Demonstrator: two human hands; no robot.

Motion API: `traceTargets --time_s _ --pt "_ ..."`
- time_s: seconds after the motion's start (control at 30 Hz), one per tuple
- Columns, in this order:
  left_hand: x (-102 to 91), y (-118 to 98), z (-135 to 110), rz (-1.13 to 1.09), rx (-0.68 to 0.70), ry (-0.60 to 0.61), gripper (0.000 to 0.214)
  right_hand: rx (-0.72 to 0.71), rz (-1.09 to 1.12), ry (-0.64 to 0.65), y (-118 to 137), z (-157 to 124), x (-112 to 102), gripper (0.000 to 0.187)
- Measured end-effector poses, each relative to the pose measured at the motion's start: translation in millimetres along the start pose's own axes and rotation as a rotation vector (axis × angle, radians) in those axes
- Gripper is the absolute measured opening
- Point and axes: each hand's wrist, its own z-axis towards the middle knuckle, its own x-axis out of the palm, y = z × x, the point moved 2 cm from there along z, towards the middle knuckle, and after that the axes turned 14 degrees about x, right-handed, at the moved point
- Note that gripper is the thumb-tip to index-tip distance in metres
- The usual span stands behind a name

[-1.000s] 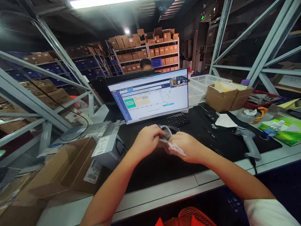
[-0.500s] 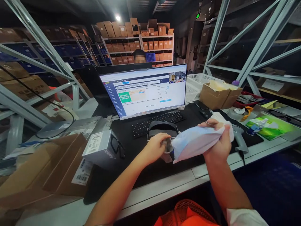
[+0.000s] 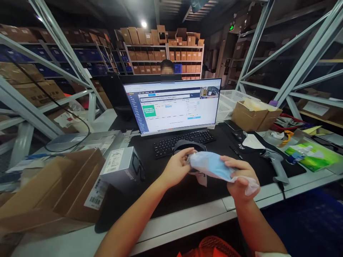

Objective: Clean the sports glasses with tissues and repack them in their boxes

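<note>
My right hand [image 3: 242, 178] is closed around the loose end of a soft white and light-blue wrapping [image 3: 211, 165], probably thin cloth or plastic film. At its other end, my left hand [image 3: 178, 167] has its fingers pinched together over a small greyish piece that they mostly hide. Just behind lies a rounded black item [image 3: 187, 144], partly covered by the hands, its kind unclear. A white flap [image 3: 202, 178] hangs below the wrapping. Left of my hands stands a grey box [image 3: 118, 167] with a label on top and a dark frame-shaped picture on its side.
Beyond my hands are a keyboard [image 3: 184, 139] and a monitor [image 3: 174, 110]. A barcode scanner [image 3: 276, 166], a black pen [image 3: 235, 152] and a white sheet [image 3: 253, 141] lie right. Cardboard boxes [image 3: 77, 178] crowd the left, and another carton [image 3: 249, 114] stands behind right. A person [image 3: 167, 69] is behind the monitor.
My right hand has moved left and turned, bringing the wrapping lower and closer to my left hand. The white sheet and pen behind it have come into view. The camera view has shifted slightly.
</note>
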Motion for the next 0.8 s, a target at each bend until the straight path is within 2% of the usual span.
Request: traceTargets --time_s 0.1,0.17,0.23,0.3,0.43,0.5,0.53,0.63,0.7,0.73,0.8 --pt "2.5 -1 -4 0.115 0.038 0.024 0.068 -0.256 -0.093 -0.033 4 -11 0 0.036" --pt "5.5 -4 -6 0.19 0.062 0.099 0.066 -0.307 -0.092 0.011 9 -15 7 0.03" --pt "7.0 -9 -7 0.263 0.106 0.171 0.064 -0.245 -0.035 0.104 16 -17 15 0.024" --pt "5.5 -13 -7 0.313 0.155 0.223 0.06 -0.086 0.073 0.211 21 -17 19 0.012" --pt "-4.9 -14 -3 0.338 0.231 0.231 0.058 0.278 0.166 0.446 15 -14 16 0.036" --pt "-8.8 -11 -1 0.303 0.254 0.21 0.059 0.402 0.164 0.56 3 -16 15 0.032" --pt "-9.4 -9 0 0.29 0.271 0.199 0.06 0.44 0.191 0.572 -3 -19 15 0.031" --pt "-6.9 -2 0 0.299 0.351 0.107 0.059 0.453 0.275 0.447 -17 -27 18 0.034" --pt "-5.1 3 1 0.293 0.361 -0.008 0.052 0.409 0.204 0.4 -20 -32 24 0.033" --pt "-4.8 5 1 0.278 0.341 -0.055 0.049 0.39 0.148 0.422 -20 -34 27 0.032" --pt "-5.0 10 2 0.241 0.279 -0.082 0.045 0.384 0.06 0.546 -19 -37 33 0.04"
